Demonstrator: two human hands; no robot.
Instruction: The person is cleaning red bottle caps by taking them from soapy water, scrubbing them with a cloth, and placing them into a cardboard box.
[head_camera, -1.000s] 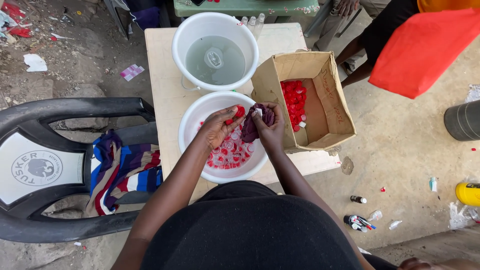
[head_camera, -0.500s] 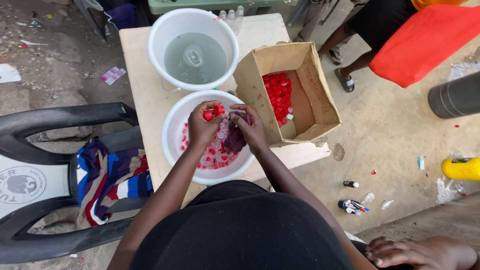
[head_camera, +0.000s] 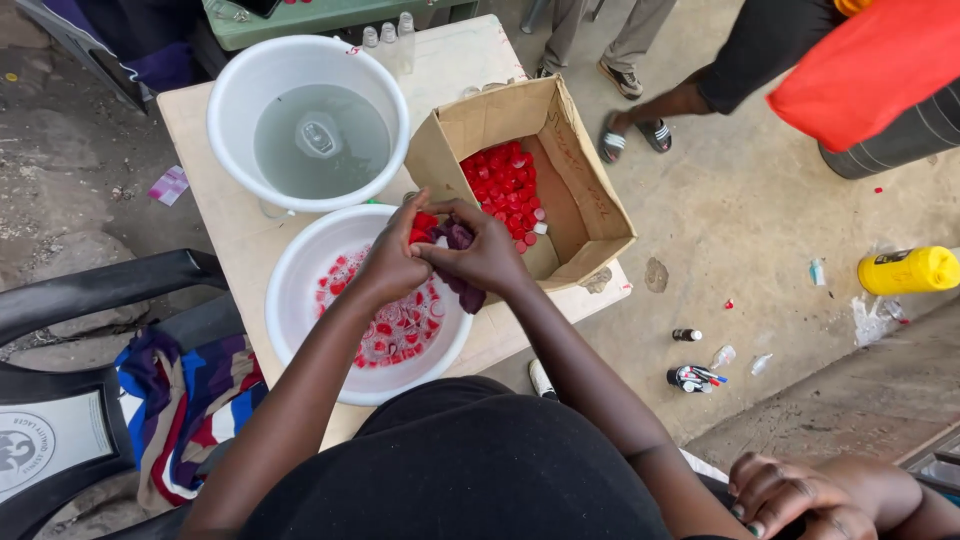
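While both hands meet over the far rim of the near basin (head_camera: 300, 290), my left hand (head_camera: 392, 262) and right hand (head_camera: 487, 252) press together around a dark purple cloth (head_camera: 458, 240), fingers curled shut on it with a few red caps (head_camera: 424, 222) pinched at the top. I hold the bundle above the basin so that whatever drips or slips falls back among the caps lying in its shallow water just under my fingers. Beyond my fingers stands a second basin (head_camera: 232, 100) of clearer water, kept apart from the soapy one, probably for rinsing. Just right of my fingers the cardboard box (head_camera: 580, 190) sits open with its flaps up, close enough that the red caps heaped in it are an easy reach. All three rest on the pale tabletop (head_camera: 215, 215).

How many caps are inside the cloth I cannot tell; my fingers and the folds cover them. Something pale lies under the water of the far basin, too blurred to name. My own body hides the tabletop's near edge. Another person's hand (head_camera: 790, 490) shows at the lower right, and legs in sandals are cut off at the top.
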